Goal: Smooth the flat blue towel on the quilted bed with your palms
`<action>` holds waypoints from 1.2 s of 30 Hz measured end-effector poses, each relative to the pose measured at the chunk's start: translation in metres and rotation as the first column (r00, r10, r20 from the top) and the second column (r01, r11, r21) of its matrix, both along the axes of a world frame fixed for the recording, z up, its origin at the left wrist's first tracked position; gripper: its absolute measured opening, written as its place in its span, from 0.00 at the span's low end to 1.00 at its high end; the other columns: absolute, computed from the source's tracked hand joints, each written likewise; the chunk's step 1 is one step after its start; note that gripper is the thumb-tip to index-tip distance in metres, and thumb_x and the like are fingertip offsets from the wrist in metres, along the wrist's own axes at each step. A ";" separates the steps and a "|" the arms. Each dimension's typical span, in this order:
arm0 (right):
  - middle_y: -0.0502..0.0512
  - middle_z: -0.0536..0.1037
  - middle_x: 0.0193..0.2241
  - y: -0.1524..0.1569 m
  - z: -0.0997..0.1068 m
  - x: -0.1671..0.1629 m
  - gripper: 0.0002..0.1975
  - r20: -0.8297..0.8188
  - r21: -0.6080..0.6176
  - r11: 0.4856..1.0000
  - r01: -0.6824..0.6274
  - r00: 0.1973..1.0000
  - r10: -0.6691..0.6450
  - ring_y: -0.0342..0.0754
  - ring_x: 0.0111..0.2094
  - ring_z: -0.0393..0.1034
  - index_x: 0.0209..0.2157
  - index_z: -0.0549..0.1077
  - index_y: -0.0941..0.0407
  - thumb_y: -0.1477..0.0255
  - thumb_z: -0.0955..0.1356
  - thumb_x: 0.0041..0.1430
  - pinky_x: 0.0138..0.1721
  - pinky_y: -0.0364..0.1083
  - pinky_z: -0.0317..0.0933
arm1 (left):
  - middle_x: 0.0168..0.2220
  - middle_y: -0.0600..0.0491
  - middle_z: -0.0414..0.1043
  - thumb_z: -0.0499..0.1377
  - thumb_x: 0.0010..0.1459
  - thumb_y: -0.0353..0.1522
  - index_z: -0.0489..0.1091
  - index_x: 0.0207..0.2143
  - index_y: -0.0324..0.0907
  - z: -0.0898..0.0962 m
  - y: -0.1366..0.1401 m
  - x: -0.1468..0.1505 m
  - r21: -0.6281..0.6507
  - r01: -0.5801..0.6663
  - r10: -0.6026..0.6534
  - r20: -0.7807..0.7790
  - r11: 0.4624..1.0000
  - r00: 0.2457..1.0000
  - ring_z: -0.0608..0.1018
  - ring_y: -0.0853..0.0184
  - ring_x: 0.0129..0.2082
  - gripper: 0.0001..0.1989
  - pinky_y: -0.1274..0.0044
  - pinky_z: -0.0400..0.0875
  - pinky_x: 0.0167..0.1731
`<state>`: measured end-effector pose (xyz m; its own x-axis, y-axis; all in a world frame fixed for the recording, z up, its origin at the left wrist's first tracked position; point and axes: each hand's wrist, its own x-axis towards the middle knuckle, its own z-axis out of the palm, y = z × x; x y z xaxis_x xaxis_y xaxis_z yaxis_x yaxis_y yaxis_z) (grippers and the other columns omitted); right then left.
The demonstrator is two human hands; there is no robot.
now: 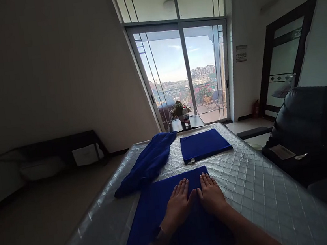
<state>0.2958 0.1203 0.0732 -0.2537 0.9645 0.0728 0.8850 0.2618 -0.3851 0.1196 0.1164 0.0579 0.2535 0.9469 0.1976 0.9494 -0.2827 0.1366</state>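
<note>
A blue cloth (pixel 164 225) lies spread flat on the quilted silver mattress (pixel 258 190), close to me. My left hand (pixel 177 202) rests palm down on it with the fingers stretched out. Beside it, my right hand (pixel 210 192) also lies flat, near the cloth's far right corner; the two thumbs almost meet. Beyond my hands sits a neatly folded blue cloth (pixel 204 144) with a small white label at its near edge. A loose, crumpled blue cloth (pixel 149 162) stretches along the far left, partly against the spread one.
Past the mattress stands a small dark table (pixel 191 122) with a potted plant (pixel 177 109) and a bottle (pixel 186 116). A black armchair (pixel 310 132) is at the right, with a card (pixel 282 152) on it. A low dark bench (pixel 61 145) stands along the left wall.
</note>
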 end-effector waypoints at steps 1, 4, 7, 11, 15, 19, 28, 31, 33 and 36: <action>0.62 0.46 0.73 0.000 0.001 -0.001 0.34 -0.008 -0.006 1.000 0.007 1.000 -0.007 0.53 0.74 0.37 0.71 0.49 0.65 0.62 0.52 0.70 0.72 0.54 0.35 | 0.71 0.44 0.56 0.37 0.71 0.50 0.56 0.70 0.39 -0.001 -0.002 -0.013 -0.007 -0.029 0.029 -0.011 1.000 1.000 0.57 0.57 0.72 0.35 0.59 0.55 0.70; 0.61 0.46 0.73 -0.002 0.004 -0.001 0.34 -0.014 -0.017 1.000 0.011 1.000 -0.011 0.52 0.74 0.37 0.71 0.48 0.65 0.62 0.51 0.71 0.72 0.54 0.35 | 0.72 0.44 0.54 0.38 0.70 0.51 0.54 0.70 0.39 -0.005 -0.009 -0.057 -0.024 -0.105 0.104 -0.031 0.994 0.994 0.56 0.58 0.72 0.36 0.58 0.54 0.70; 0.61 0.45 0.73 -0.002 0.006 -0.001 0.34 -0.002 -0.020 1.000 0.008 1.000 -0.008 0.52 0.74 0.37 0.71 0.48 0.65 0.62 0.51 0.71 0.72 0.54 0.35 | 0.72 0.44 0.54 0.39 0.70 0.50 0.54 0.70 0.39 -0.010 -0.016 -0.104 -0.009 -0.213 0.212 -0.031 0.977 0.977 0.58 0.57 0.72 0.35 0.58 0.57 0.69; 0.61 0.45 0.73 -0.002 0.007 -0.001 0.34 0.026 -0.019 1.000 -0.009 1.000 0.010 0.51 0.74 0.35 0.71 0.48 0.66 0.62 0.51 0.71 0.72 0.53 0.35 | 0.71 0.41 0.57 0.40 0.70 0.49 0.58 0.68 0.37 -0.017 -0.022 -0.145 0.032 -0.332 0.332 -0.021 0.943 0.943 0.59 0.55 0.71 0.35 0.57 0.58 0.68; 0.59 0.44 0.73 -0.005 0.005 0.000 0.34 0.065 0.038 0.999 -0.016 0.998 0.014 0.50 0.74 0.34 0.71 0.47 0.64 0.62 0.51 0.71 0.72 0.53 0.33 | 0.71 0.41 0.56 0.41 0.70 0.50 0.58 0.69 0.35 -0.020 -0.024 -0.153 0.032 -0.332 0.332 -0.005 0.943 0.943 0.57 0.54 0.72 0.36 0.58 0.57 0.69; 0.59 0.47 0.73 -0.011 0.000 -0.001 0.34 0.094 0.028 1.000 0.001 0.996 -0.004 0.49 0.74 0.35 0.71 0.49 0.64 0.59 0.50 0.71 0.72 0.52 0.33 | 0.72 0.39 0.52 0.38 0.69 0.52 0.54 0.70 0.30 -0.017 -0.025 -0.150 -0.011 -0.329 0.329 0.016 0.944 0.944 0.56 0.53 0.72 0.41 0.57 0.55 0.69; 0.58 0.47 0.73 -0.011 -0.005 -0.004 0.35 0.165 0.033 0.999 0.032 0.986 -0.037 0.49 0.74 0.36 0.71 0.48 0.64 0.58 0.49 0.71 0.72 0.52 0.33 | 0.71 0.39 0.55 0.37 0.67 0.57 0.55 0.70 0.33 -0.015 -0.028 -0.150 0.038 -0.294 0.293 0.021 0.955 0.956 0.59 0.51 0.71 0.44 0.59 0.57 0.69; 0.58 0.46 0.73 -0.012 -0.003 -0.005 0.35 0.193 0.035 0.999 0.033 0.980 -0.039 0.49 0.74 0.36 0.72 0.47 0.64 0.59 0.49 0.71 0.72 0.52 0.33 | 0.71 0.36 0.54 0.36 0.66 0.58 0.54 0.69 0.29 -0.013 -0.028 -0.147 0.017 -0.304 0.303 0.020 0.953 0.953 0.58 0.50 0.72 0.47 0.59 0.56 0.69; 0.59 0.45 0.73 -0.013 0.000 -0.006 0.35 0.207 0.025 0.999 0.032 0.978 -0.037 0.49 0.74 0.35 0.72 0.47 0.64 0.59 0.49 0.71 0.72 0.52 0.34 | 0.71 0.35 0.53 0.36 0.66 0.58 0.53 0.69 0.29 -0.011 -0.028 -0.145 0.010 -0.313 0.313 0.028 0.950 0.950 0.58 0.50 0.72 0.47 0.59 0.56 0.69; 0.59 0.43 0.73 -0.015 0.007 -0.007 0.35 0.216 -0.008 0.999 0.035 0.976 -0.032 0.49 0.74 0.34 0.72 0.45 0.65 0.59 0.48 0.71 0.72 0.52 0.33 | 0.71 0.36 0.53 0.36 0.66 0.57 0.53 0.70 0.31 -0.010 -0.029 -0.143 0.008 -0.325 0.324 0.039 0.946 0.945 0.57 0.51 0.72 0.45 0.58 0.56 0.69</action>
<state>0.2884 0.1053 0.0800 -0.2296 0.9733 0.0084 0.9558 0.2271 -0.1865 -0.0233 0.0874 0.0483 -0.0748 0.9737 0.2153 0.9845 0.0377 0.1714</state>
